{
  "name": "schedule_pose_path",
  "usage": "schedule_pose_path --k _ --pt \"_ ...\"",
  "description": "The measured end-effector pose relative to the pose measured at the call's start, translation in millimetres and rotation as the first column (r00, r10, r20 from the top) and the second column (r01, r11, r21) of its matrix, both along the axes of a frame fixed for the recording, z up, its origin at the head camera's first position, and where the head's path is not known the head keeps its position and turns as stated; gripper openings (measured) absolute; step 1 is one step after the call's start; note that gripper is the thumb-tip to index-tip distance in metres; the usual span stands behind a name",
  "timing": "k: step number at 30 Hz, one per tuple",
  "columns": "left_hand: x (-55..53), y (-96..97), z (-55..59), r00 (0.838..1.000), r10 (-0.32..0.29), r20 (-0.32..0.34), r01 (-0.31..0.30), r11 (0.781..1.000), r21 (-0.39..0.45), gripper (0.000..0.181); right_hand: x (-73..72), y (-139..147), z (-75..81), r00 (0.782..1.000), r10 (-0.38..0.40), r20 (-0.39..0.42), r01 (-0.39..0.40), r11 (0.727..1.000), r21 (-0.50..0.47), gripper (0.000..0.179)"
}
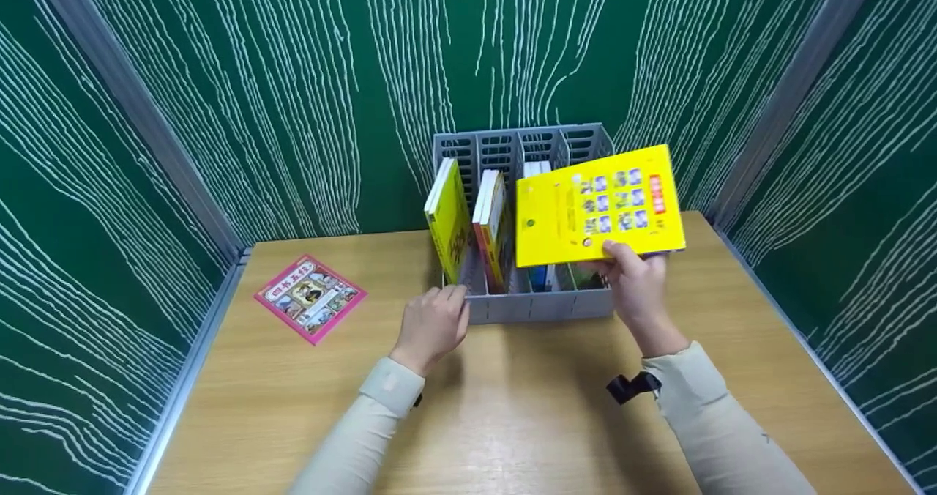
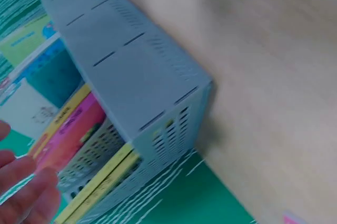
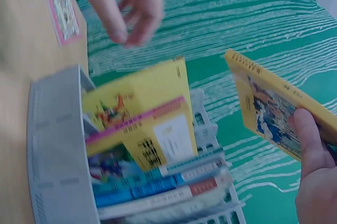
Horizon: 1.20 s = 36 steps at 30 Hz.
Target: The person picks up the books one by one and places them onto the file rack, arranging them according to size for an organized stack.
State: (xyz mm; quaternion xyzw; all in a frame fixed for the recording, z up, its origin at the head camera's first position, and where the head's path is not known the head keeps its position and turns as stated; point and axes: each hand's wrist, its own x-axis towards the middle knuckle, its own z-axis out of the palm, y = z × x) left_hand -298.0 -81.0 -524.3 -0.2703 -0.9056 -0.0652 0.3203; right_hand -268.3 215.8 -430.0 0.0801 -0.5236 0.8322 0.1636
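My right hand (image 1: 638, 290) grips a yellow book (image 1: 596, 206) by its lower edge, thumb on the cover that faces me. The book is held up over the right part of a grey file rack (image 1: 538, 307), hiding some of its slots. In the right wrist view, its spine and a picture cover (image 3: 268, 113) show beside my thumb. My left hand (image 1: 433, 326) hovers by the rack's front left corner, its fingers loosely bent with nothing in them. Upright in the rack are a yellow-green book (image 1: 448, 224), books with a pink-edged spine (image 3: 134, 124), and several blue and white spines (image 3: 163, 190).
A small pink-bordered booklet (image 1: 310, 299) lies flat on the wooden table (image 1: 293, 407), left of the rack. Green walls (image 1: 278, 99) with white wavy lines enclose the table at the back and both sides. Grey metal posts stand at the back corners.
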Motion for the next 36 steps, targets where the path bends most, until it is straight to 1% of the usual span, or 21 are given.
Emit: schedule_pose_path --k 3,5,9,12,14,16,20,22,24,25,27,31,34,36 --pt "-4.6 2.3 -4.3 0.994 0.035 0.106 -0.031 0.999 -0.035 0.028 -0.7 7.2 3.9 0.998 -0.064 -0.014 0.064 0.995 0.073 0.044" --pt "-7.8 3.7 -6.3 0.986 0.064 0.156 -0.055 0.996 -0.064 0.031 -0.5 11.5 6.5 0.995 -0.096 -0.031 0.099 0.987 0.124 0.044" --pt "-13.7 6.0 -10.5 0.971 0.129 0.203 -0.104 0.986 -0.130 0.037 0.8 17.9 10.5 0.984 -0.156 -0.090 0.172 0.962 0.212 0.048" --pt "-17.5 8.0 -14.1 0.956 0.176 0.234 -0.138 0.975 -0.172 0.041 1.7 20.7 12.2 0.970 -0.201 -0.138 0.231 0.936 0.265 0.053" --pt "-19.8 9.2 -16.9 0.945 0.200 0.260 -0.155 0.970 -0.185 0.041 1.5 21.7 12.0 0.958 -0.230 -0.172 0.276 0.905 0.324 0.055" --pt "-22.1 9.8 -20.8 0.939 0.211 0.273 -0.164 0.969 -0.183 0.038 0.9 22.1 10.9 0.945 -0.253 -0.206 0.317 0.862 0.395 0.057" --pt "-27.5 10.1 -29.8 0.941 0.215 0.261 -0.172 0.969 -0.179 0.032 -2.0 22.8 5.0 0.919 -0.275 -0.281 0.386 0.768 0.511 0.059" --pt "-30.3 10.4 -33.8 0.943 0.214 0.254 -0.173 0.969 -0.174 0.028 -4.1 23.5 1.1 0.909 -0.278 -0.312 0.411 0.731 0.545 0.058" --pt "-32.7 10.9 -37.1 0.942 0.210 0.260 -0.172 0.972 -0.162 0.025 -6.2 24.3 -2.8 0.905 -0.280 -0.320 0.420 0.704 0.572 0.055" --pt "-33.7 11.3 -38.6 0.941 0.207 0.268 -0.171 0.974 -0.152 0.024 -7.1 24.8 -4.7 0.905 -0.285 -0.316 0.423 0.685 0.593 0.052" --pt "-35.3 12.1 -41.4 0.939 0.196 0.283 -0.163 0.977 -0.135 0.020 -9.6 25.9 -8.3 0.913 -0.293 -0.285 0.408 0.666 0.624 0.048" --pt "-37.7 12.7 -45.3 0.938 0.174 0.299 -0.146 0.983 -0.114 0.014 -15.3 27.2 -15.0 0.942 -0.289 -0.172 0.326 0.656 0.681 0.048" --pt "-39.2 11.5 -46.6 0.948 0.156 0.279 -0.130 0.986 -0.107 0.016 -20.4 27.1 -21.3 0.959 -0.270 -0.083 0.247 0.661 0.709 0.051" --pt "-40.3 10.3 -47.0 0.954 0.139 0.264 -0.115 0.988 -0.104 0.014 -24.3 27.4 -26.0 0.963 -0.267 -0.028 0.204 0.659 0.724 0.051"
